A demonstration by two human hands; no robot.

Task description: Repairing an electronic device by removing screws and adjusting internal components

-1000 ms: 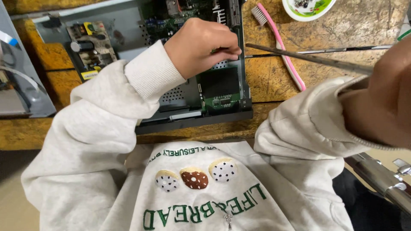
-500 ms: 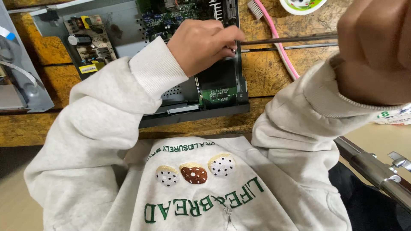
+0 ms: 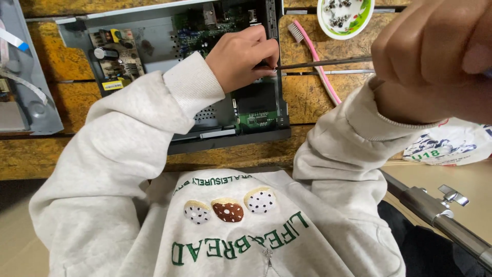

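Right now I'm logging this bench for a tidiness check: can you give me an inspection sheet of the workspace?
Surface: worn wooden bench, yellow-brown planks.
Job's things: opened electronics chassis with a green circuit board; a long screwdriver shaft reaches to its right edge.
Clutter: pink toothbrush beside the chassis; white bowl holding small screws; printed bag at right.
Hands: left hand pinches at the shaft's tip; right hand is closed in a fist near the camera, what it grips hidden.
Cables: flat ribbon cable on a grey panel at left.
Surroundings: metal tube at lower right; floor below.
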